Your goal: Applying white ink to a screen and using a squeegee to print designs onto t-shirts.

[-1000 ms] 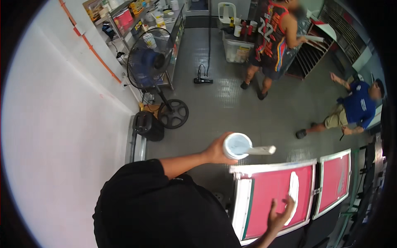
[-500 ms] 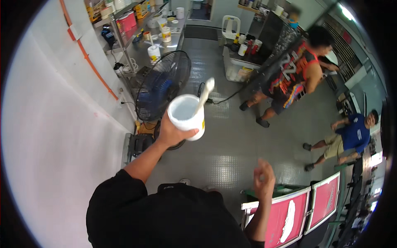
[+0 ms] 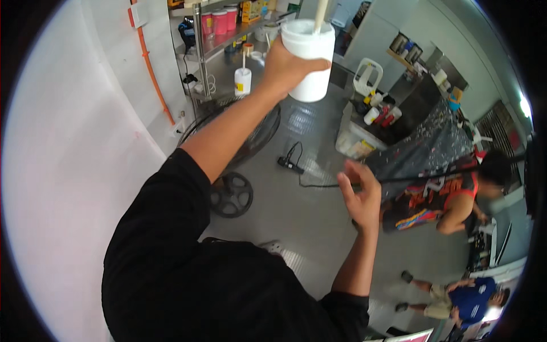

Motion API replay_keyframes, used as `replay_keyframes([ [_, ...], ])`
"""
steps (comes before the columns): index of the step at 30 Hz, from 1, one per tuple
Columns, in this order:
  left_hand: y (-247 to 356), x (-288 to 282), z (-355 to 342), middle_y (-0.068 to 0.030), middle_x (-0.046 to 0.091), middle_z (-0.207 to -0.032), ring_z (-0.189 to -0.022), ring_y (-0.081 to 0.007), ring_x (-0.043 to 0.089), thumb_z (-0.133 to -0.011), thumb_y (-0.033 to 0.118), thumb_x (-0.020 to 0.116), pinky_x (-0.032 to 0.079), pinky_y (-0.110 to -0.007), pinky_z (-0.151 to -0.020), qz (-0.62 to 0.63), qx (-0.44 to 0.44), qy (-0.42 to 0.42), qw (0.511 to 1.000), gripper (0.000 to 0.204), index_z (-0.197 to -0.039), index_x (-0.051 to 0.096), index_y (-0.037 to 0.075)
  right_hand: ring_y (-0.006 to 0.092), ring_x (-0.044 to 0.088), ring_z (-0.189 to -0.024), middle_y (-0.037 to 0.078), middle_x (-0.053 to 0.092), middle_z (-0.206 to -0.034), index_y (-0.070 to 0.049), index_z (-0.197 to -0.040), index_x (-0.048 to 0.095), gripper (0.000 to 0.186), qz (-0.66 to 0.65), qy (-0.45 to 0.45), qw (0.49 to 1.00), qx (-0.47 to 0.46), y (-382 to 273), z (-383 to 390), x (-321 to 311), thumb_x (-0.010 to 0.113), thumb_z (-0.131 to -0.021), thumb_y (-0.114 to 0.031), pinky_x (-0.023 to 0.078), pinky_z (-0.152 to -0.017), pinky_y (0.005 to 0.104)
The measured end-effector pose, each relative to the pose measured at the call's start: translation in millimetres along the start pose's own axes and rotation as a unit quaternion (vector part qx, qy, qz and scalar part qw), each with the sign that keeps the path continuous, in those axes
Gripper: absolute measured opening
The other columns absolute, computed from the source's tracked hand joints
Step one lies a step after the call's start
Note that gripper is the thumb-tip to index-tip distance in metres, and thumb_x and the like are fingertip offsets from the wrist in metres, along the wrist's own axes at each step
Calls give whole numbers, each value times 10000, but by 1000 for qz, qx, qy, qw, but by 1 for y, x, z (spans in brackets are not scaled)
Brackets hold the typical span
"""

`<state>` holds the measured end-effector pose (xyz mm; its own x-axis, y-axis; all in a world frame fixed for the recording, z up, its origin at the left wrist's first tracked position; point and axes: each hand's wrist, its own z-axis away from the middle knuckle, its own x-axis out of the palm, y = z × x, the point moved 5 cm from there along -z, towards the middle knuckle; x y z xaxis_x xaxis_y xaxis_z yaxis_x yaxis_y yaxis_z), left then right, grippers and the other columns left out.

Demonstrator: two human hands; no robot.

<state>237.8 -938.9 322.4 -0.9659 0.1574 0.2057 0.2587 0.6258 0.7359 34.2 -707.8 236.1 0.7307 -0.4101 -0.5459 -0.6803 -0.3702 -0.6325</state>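
My left hand [image 3: 285, 69] is wrapped round a white plastic tub [image 3: 312, 77], held up at arm's length toward the metal bench. A pale stick [image 3: 321, 14] stands up out of the tub, its lower end hidden inside. My right hand [image 3: 362, 195] is in mid-air above the floor, thumb and fingers apart, holding nothing. Beyond my left wrist, a smaller white tub [image 3: 243, 81] with a stick in it rests on the metal bench [image 3: 263, 52].
A black fan [image 3: 259, 134] stands below my left forearm, beside the white wall. Pink tubs [image 3: 221, 23] line the shelf. A cable with a black plug block [image 3: 290, 165] lies on the floor. Two people [image 3: 456, 199] [image 3: 472, 299] stand to the right, near a clear plastic bin [image 3: 354, 141].
My left hand has raised the tub up and to the right. My right hand has risen with its fingers spread. The view has turned, so the framed pink screens have mostly left the picture.
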Motion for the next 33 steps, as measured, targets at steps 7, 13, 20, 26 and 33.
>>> replay_keyframes([
  [7, -180, 85, -63, -228, 611, -1178, -1095, -366, 631, -474, 367, 937, 542, -461, -940, -148, -123, 81, 978, 909, -1193, 562, -44, 127, 666, -694, 82, 730, -842, -51, -1478, 485, 644, -100, -38, 950, 293, 86, -6, -101, 774, -924, -207, 517, -626, 265],
  [13, -353, 121, -83, -220, 572, -1291, -1193, -377, 588, -467, 424, 936, 495, -484, -1025, -292, -288, 158, 898, 1005, -1279, 527, -5, 391, 658, -904, 186, 658, -1055, -79, -1385, 531, 734, 458, -7, 879, 132, 100, -8, -155, 870, -766, -280, 549, -715, 435],
  [20, -541, 55, -114, -187, 640, -1219, -1122, -343, 649, -470, 436, 949, 551, -451, -965, -408, -370, 258, 794, 933, -1219, 609, -5, 298, 505, -631, 106, 501, -705, -39, -780, 498, 327, 427, 142, 885, 122, 168, -6, -157, 803, -844, -138, 409, -570, 389],
  [26, -667, -60, -145, -134, 733, -1168, -1060, -277, 711, -543, 474, 956, 569, -424, -924, -510, -303, 355, 723, 791, -1172, 723, 56, 250, 479, -541, 86, 491, -621, -59, -697, 478, 335, 449, 289, 837, 119, 211, -57, -146, 720, -926, -89, 366, -508, 362],
  [33, -800, -22, -181, -130, 709, -1069, -968, -258, 676, -657, 429, 863, 544, -402, -859, -580, -314, 185, 729, 631, -1120, 704, 30, 161, 389, -446, 18, 402, -528, -113, -653, 411, 392, 514, 331, 779, 135, 246, -126, -173, 729, -864, -26, 311, -471, 306],
])
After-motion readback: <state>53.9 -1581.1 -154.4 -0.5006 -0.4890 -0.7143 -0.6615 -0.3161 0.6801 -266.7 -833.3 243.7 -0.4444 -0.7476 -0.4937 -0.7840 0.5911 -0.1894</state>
